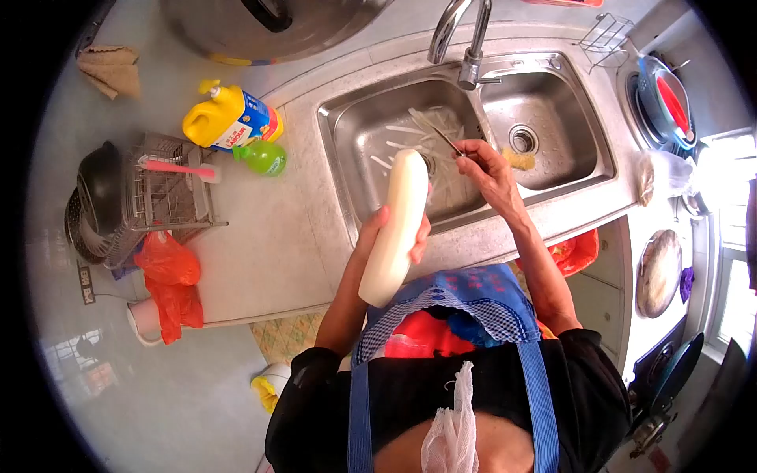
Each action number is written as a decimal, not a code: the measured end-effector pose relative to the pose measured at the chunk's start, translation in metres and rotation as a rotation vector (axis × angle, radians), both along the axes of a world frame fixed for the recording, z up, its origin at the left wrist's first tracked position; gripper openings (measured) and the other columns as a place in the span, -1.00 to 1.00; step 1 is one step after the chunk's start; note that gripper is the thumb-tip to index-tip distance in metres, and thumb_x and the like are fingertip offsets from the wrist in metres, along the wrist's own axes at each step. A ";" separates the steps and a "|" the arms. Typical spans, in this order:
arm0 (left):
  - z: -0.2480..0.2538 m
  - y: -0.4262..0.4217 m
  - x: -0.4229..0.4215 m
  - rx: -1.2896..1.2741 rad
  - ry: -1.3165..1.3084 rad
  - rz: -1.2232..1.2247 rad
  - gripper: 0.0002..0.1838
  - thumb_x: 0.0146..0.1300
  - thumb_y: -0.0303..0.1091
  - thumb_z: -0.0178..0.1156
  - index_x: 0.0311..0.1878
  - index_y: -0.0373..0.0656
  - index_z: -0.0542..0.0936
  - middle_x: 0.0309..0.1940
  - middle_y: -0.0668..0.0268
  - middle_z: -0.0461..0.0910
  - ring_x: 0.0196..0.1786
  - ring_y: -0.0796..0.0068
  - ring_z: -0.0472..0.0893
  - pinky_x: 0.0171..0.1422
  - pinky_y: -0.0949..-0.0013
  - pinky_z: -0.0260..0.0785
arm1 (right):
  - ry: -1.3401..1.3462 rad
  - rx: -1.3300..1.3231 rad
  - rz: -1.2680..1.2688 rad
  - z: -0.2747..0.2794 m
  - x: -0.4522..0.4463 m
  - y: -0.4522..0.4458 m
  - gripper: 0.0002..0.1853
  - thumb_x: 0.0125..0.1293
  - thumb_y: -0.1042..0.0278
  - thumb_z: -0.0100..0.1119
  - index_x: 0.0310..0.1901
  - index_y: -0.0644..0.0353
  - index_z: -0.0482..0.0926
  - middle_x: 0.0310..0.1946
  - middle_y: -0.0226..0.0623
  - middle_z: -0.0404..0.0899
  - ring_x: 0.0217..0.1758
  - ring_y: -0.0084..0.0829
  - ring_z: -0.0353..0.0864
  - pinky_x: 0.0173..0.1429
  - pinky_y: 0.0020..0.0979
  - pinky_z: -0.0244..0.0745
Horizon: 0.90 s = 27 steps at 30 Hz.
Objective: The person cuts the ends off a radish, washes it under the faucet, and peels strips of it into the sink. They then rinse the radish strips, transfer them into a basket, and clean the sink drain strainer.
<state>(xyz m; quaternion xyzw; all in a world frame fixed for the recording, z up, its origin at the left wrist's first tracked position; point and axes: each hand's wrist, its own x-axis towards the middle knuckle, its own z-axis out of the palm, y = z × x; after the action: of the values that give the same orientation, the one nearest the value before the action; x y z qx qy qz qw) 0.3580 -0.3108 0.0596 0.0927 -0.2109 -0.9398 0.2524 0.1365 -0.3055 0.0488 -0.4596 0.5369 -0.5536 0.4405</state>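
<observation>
A long, pale, peeled vegetable (397, 225) is held upright at a slant by my left hand (377, 234), whose fingers wrap round it from behind. My right hand (487, 172) pinches a thin, dark metal tool (447, 140), probably a peeler, over the left sink basin, a little right of the vegetable's top. The tool and the vegetable are apart. Pale strips of peel (449, 185) lie in the bottom of the left basin (352, 130), partly hidden behind the vegetable.
A chrome faucet (471, 67) stands behind the basins. The right basin (564, 102) holds a yellowish sponge (518, 159). Yellow (233, 118) and green (262, 158) bottles, a wire rack (169, 189) and a red plastic bag (169, 268) are on the left. Bowls (670, 102) sit at the right.
</observation>
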 end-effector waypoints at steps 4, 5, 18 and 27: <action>0.005 -0.013 0.002 -0.022 -0.184 0.047 -0.16 0.16 0.17 0.09 0.36 -0.17 0.10 -0.38 0.16 0.46 -0.53 0.38 0.51 -0.46 0.34 0.42 | -0.087 0.013 0.006 0.017 0.005 0.013 -0.78 0.27 0.47 0.12 -0.06 0.26 0.54 -0.34 -0.45 0.55 -0.31 -0.68 0.44 -0.24 -0.60 0.37; 0.006 -0.016 0.003 0.014 -0.229 0.044 -0.18 0.17 0.16 0.10 0.35 -0.17 0.11 -0.38 0.17 0.46 -0.53 0.37 0.51 -0.45 0.35 0.41 | 0.084 -0.076 -0.028 0.022 0.009 0.015 -0.78 0.25 0.49 0.12 -0.07 0.24 0.54 -0.31 -0.40 0.56 -0.29 -0.62 0.48 -0.22 -0.57 0.39; 0.034 -0.006 0.003 -0.417 -0.677 0.139 -0.45 0.11 -0.15 0.23 0.12 -0.20 0.37 -0.37 0.27 0.51 -0.46 0.49 0.56 -0.41 0.45 0.43 | 0.069 0.204 -0.002 -0.048 -0.001 -0.007 -0.79 0.30 0.39 0.08 -0.07 0.22 0.55 -0.26 -0.35 0.59 -0.35 -0.54 0.53 -0.22 -0.50 0.45; 0.040 -0.010 -0.004 -0.429 -0.861 0.249 -0.43 0.14 -0.12 0.20 0.15 -0.22 0.34 -0.40 0.28 0.49 -0.50 0.49 0.56 -0.46 0.46 0.43 | 0.504 -0.380 -0.125 0.024 0.036 0.009 -0.71 0.21 0.55 0.12 -0.02 0.16 0.56 -0.21 -0.27 0.54 -0.25 -0.43 0.53 -0.13 -0.52 0.43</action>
<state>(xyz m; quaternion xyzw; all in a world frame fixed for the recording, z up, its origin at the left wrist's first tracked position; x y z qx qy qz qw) 0.3545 -0.3210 0.0997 0.4427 -0.4719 -0.7146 0.2660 0.1723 -0.2969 0.0729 -0.6224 0.5435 -0.5385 0.1651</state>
